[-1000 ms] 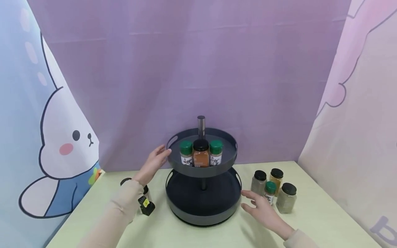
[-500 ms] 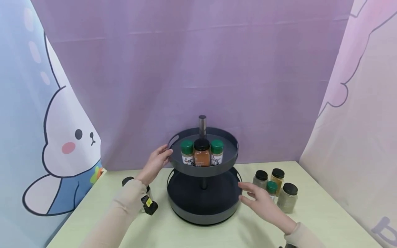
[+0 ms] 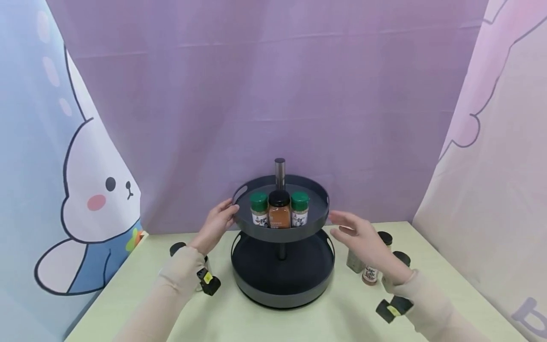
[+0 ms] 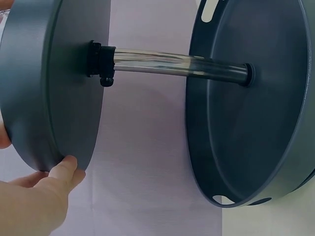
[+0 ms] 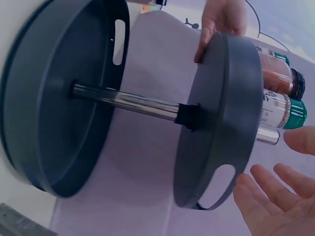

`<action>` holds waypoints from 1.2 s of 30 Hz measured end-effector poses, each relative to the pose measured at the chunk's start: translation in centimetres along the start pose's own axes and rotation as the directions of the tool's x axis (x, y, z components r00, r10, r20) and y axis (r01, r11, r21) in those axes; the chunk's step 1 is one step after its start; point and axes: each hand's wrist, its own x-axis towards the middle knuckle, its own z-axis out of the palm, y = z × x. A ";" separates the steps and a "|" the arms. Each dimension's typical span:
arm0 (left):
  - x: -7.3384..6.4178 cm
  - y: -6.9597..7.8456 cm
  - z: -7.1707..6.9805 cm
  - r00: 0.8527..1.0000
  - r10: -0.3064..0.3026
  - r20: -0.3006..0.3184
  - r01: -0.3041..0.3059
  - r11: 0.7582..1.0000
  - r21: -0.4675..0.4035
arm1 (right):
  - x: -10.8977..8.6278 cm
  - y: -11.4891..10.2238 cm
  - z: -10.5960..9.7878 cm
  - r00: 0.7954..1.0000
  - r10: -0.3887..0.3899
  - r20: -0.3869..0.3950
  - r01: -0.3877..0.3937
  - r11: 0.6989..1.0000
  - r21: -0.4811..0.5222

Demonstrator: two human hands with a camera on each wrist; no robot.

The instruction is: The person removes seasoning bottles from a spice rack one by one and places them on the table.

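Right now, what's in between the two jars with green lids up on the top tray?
A black-lidded orange jar stands between the left green-lidded jar and the right green-lidded jar on the top tray; the head view shows it.

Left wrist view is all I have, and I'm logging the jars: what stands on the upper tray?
Observer: On the upper tray, a black-capped jar stands between two green-capped jars.
Operator: What is the right hand doing?
Observer: The right hand is by the tray's right side, fingers open, holding nothing; I can't tell whether it touches.
Operator: Any jars off the tray on that side?
Observer: Yes, other jars stand on the table, partly hidden by that hand and its sleeve.
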 end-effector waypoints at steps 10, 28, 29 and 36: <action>0.0 0.4 -0.1 1.000 0.021 -0.009 -0.021 1.000 -0.017 | 3.4 -2.7 0.4 0.997 -0.037 0.071 0.033 0.998 0.053; -0.3 0.2 0.3 1.000 -0.003 -0.021 0.003 1.000 -0.029 | 6.4 -4.1 2.6 0.991 0.068 0.114 -0.072 0.997 0.031; -0.3 0.1 0.3 1.000 -0.002 -0.021 0.002 1.000 -0.029 | 6.5 -4.1 2.7 0.991 0.071 0.116 -0.075 0.996 0.036; -0.2 0.0 0.3 1.000 0.003 -0.026 -0.004 1.000 -0.018 | 6.7 -3.9 3.2 0.992 0.060 0.114 -0.069 0.995 0.073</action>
